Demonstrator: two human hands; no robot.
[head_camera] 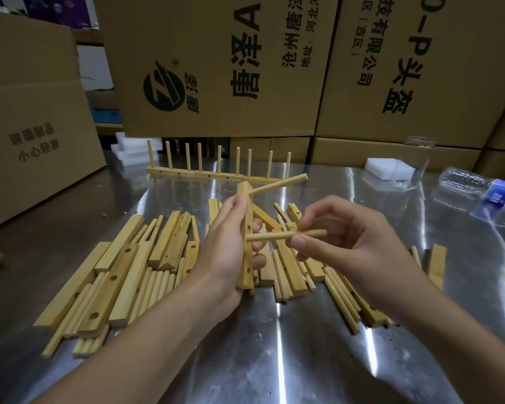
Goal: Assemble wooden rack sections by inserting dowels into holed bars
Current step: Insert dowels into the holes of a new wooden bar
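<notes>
Dowel (pixel 277 236) lies horizontal, tip at upright bar (pixel 247 228).

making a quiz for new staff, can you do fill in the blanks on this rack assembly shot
1. One dowel already sticks out near the ___ end of the bar in the left hand.
2. The right hand pinches a second ___, its tip at that bar.
3. The bottle lies on its ___.
Answers: top, dowel, side.
</notes>
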